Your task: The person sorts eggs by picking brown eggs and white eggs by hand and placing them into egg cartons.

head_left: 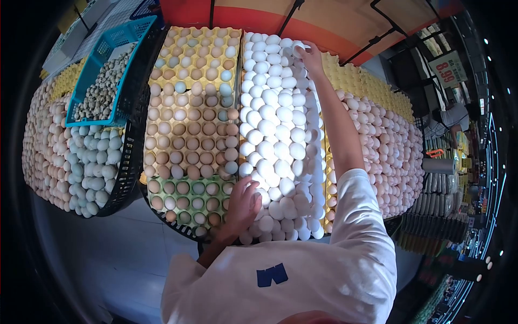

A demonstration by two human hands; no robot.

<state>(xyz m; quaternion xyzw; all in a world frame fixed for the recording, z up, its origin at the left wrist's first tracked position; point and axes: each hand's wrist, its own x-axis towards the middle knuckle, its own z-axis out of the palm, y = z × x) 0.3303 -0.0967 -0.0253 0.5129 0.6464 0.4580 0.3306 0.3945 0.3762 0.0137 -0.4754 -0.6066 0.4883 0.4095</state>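
A wide heap of white eggs (281,113) fills the middle of the display. At its far end, my right hand (310,58) reaches with the arm stretched out, its fingers curled around a white egg (298,49). Near the front left edge of the heap hovers my left hand (244,204). Its fingers are loosely bent and apart, close beside the white eggs, and I see nothing held in it. Left of the heap, brown and pale eggs (193,128) sit in yellow trays, with a green egg tray (183,202) at the front.
A blue basket (120,89) of small speckled eggs rests at the left, above bluish eggs (93,167). Pinkish eggs (383,156) are piled on the right, below yellow trays (356,75). An orange panel (329,27) stands behind. Another person (453,120) is far right.
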